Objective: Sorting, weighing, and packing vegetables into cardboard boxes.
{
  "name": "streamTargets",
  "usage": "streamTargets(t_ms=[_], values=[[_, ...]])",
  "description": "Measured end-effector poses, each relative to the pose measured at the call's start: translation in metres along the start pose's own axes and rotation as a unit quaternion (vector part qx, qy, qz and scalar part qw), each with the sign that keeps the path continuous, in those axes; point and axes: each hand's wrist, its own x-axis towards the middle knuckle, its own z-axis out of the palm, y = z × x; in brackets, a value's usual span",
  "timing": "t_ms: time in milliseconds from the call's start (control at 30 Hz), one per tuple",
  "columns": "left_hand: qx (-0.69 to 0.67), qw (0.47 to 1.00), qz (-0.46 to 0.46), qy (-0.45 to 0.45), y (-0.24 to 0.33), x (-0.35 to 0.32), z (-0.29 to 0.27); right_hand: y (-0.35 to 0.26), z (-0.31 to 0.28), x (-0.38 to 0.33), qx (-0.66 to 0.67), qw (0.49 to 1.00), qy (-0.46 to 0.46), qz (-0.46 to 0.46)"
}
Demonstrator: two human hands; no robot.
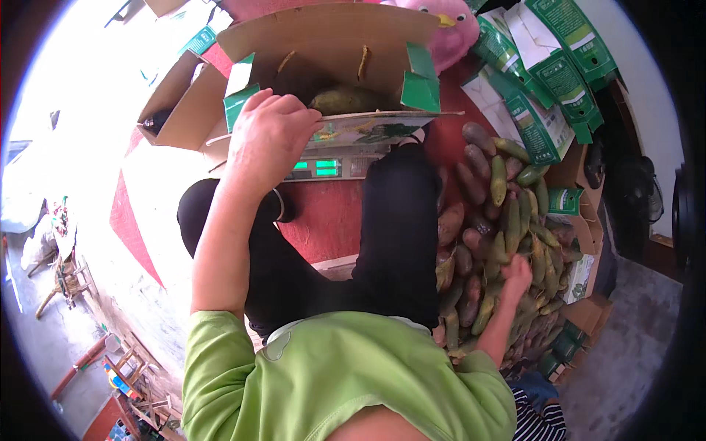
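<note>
My left hand (271,136) is closed over the near edge of an open cardboard box (323,33) with green corner flaps and rope handles. Inside the box lies a large green, radish-like vegetable (346,100). Below the box, between my knees, a scale (327,168) shows a lit green display. Off to the right, my right hand (517,276) is over a heap of long vegetables (471,301), some green and some reddish-brown. Its fingers are small and blurred here, so I cannot make out whether they grip one of the green vegetables beside them.
A second open cardboard box (176,103) stands left of the first, with something dark inside. Green-and-white folded cartons (540,95) are stacked at the upper right. A pink plush toy (441,33) sits behind the box. More cartons (588,316) border the heap. Wooden chairs (136,375) stand at lower left.
</note>
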Motion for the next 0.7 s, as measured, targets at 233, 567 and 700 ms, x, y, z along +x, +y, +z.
streamTargets(t_ms=[233, 567, 700], values=[[-0.013, 1.000, -0.004, 0.003, 0.001, -0.001, -0.003, -0.241, 0.070, 0.005, 0.248, 0.909, -0.119, -0.314], [-0.037, 0.999, 0.008, 0.003, -0.004, 0.003, 0.002, -0.320, 0.255, -0.002, 0.257, 0.878, -0.366, -0.173], [-0.050, 0.998, -0.028, 0.017, -0.001, 0.003, 0.003, -0.261, 0.220, 0.019, 0.287, 0.889, -0.294, -0.203]])
